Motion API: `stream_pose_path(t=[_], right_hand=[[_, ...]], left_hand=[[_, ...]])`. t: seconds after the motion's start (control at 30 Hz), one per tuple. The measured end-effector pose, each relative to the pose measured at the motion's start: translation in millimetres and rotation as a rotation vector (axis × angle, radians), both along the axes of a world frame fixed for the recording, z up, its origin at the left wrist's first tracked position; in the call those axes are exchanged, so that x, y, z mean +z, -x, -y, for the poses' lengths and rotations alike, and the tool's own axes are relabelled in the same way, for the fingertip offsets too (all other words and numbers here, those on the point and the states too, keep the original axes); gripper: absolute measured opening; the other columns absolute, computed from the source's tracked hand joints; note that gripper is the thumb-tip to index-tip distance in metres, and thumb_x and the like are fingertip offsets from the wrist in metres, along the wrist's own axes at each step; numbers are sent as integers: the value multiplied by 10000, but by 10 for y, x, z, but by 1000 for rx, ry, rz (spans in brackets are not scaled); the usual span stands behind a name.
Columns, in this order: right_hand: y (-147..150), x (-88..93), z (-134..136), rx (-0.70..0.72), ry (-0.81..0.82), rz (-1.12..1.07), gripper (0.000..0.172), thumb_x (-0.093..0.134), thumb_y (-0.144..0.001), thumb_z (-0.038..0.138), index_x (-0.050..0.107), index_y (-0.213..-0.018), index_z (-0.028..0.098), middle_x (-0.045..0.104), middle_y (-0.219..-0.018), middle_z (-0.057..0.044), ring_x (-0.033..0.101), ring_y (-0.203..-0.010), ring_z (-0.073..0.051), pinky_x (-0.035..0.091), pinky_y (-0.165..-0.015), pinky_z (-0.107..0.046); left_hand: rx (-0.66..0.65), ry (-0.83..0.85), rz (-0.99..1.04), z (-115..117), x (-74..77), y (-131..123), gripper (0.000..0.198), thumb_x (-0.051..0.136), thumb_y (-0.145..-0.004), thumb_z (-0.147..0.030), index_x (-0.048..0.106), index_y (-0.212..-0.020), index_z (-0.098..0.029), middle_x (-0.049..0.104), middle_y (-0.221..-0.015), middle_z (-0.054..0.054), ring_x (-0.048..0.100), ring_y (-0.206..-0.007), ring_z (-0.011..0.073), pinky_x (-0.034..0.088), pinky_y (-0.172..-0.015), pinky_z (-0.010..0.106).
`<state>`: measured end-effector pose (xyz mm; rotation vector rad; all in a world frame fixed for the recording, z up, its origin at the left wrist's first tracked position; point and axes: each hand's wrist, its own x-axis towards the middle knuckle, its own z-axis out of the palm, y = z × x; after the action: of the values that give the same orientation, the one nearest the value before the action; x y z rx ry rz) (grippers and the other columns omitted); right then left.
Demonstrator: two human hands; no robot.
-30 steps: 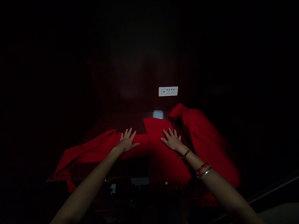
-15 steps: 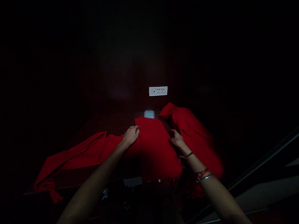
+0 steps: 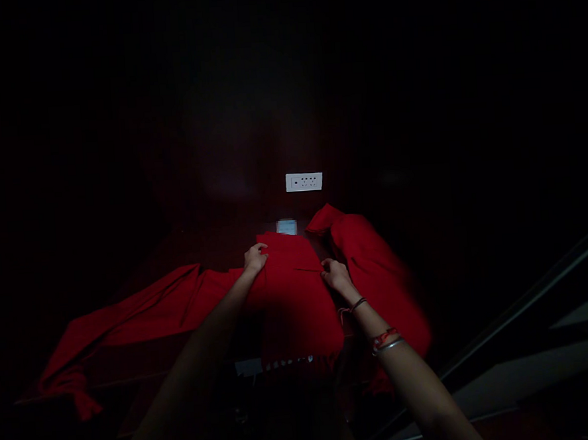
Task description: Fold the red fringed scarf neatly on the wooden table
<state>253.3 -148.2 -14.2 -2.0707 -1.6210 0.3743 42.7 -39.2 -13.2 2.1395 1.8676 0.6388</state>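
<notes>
A red fringed scarf (image 3: 300,312) lies flat in the middle of a dark table, its tassels hanging over the near edge. My left hand (image 3: 256,257) is closed on the scarf's left edge near its far end. On the opposite edge, my right hand (image 3: 334,274) pinches the cloth, and a short fold line runs inward from its fingertips. More red cloth (image 3: 135,316) stretches to the left, ending in a tasselled bunch. Another red length (image 3: 376,261) lies bunched to the right, beyond my right hand. Whether these pieces join under the middle one is hidden.
A white wall socket (image 3: 304,182) sits on the dark wall ahead. Just behind the scarf's far end is a small pale, blurred card-like thing (image 3: 287,227). A dark slanted edge (image 3: 528,305) crosses the lower right. Much of the surroundings is too dark to make out.
My right hand has closed on the scarf's right edge, and a fold line now shows across the cloth there. The view has shifted slightly, moving the scene a little left.
</notes>
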Motion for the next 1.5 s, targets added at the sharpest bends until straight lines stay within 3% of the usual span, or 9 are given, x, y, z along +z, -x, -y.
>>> stream_pose_path(t=[0.23, 0.37, 0.57, 0.7, 0.83, 0.97, 1.07, 1.3, 1.5], right_hand=[[12, 150, 203, 161, 163, 377, 370, 305, -775, 151, 423, -1117, 227, 469, -1029, -96, 499, -875, -179, 382, -715, -263], [142, 180, 345, 178, 33, 461, 438, 298, -784, 179, 302, -1216, 252, 339, -1177, -105, 360, -1041, -216, 321, -817, -315], [406, 9, 336, 518, 71, 450, 495, 200, -779, 514, 157, -1248, 360, 121, -1335, 5, 43, -1192, -279, 124, -900, -498], [381, -122, 192, 506, 264, 436, 533, 123, -745, 591, 101, -1241, 398, 38, -1350, 37, -25, -1194, -297, 38, -897, -527], [414, -33, 98, 489, 390, 467, 570, 192, -716, 618, 123, -1238, 399, 40, -1351, 15, 26, -1187, -326, 79, -878, -542], [599, 176, 8, 519, 253, 508, 526, 271, -744, 540, 304, -1211, 299, 313, -1249, -78, 266, -1115, -304, 169, -861, -510], [728, 269, -137, 543, -22, 516, 431, 266, -793, 425, 351, -1181, 257, 370, -1193, -81, 298, -1095, -241, 182, -889, -441], [791, 77, -541, 656, 84, 470, 513, 224, -769, 529, 198, -1241, 330, 180, -1320, -31, 141, -1168, -299, 197, -847, -535], [808, -120, -685, 599, 60, 466, 444, 186, -817, 426, 236, -1236, 288, 234, -1305, -34, 171, -1164, -273, 171, -852, -554]], left_hand=[[-154, -105, -22, 210, -128, -16, 432, 392, -778, -235, 341, -1197, -143, 495, -1054, 79, 451, -975, 151, 321, -850, 240], [-197, -301, -146, 499, -282, 304, 432, 280, -818, -273, 260, -1241, -184, 302, -1246, 81, 277, -1136, 176, 213, -932, 322], [-120, -20, -347, 779, -326, 835, 630, 275, -748, -549, 163, -1276, -223, 122, -1334, 87, 105, -1189, 300, 181, -905, 454], [-114, -48, -393, 946, -291, 975, 758, 286, -673, -648, 48, -1283, -265, -34, -1346, 63, -43, -1181, 341, 115, -883, 533], [-213, 259, -466, 1089, -165, 1017, 713, 315, -637, -671, 116, -1251, -367, 2, -1348, 47, -13, -1165, 389, 151, -806, 607], [-281, 393, -523, 1034, 98, 872, 643, 418, -628, -609, 327, -1197, -325, 272, -1283, 88, 278, -1111, 360, 295, -802, 495], [-285, 165, -441, 906, 177, 638, 456, 271, -788, -446, 425, -1145, -206, 402, -1190, 106, 400, -1053, 240, 310, -848, 363], [-450, 264, -412, 747, -111, 426, 605, 257, -731, -591, 154, -1259, -316, 25, -1344, 49, -27, -1185, 326, 96, -859, 571], [-541, 299, -417, 732, -116, 543, 733, 305, -626, -692, 143, -1252, -346, -67, -1336, 48, -108, -1161, 343, 66, -857, 578]])
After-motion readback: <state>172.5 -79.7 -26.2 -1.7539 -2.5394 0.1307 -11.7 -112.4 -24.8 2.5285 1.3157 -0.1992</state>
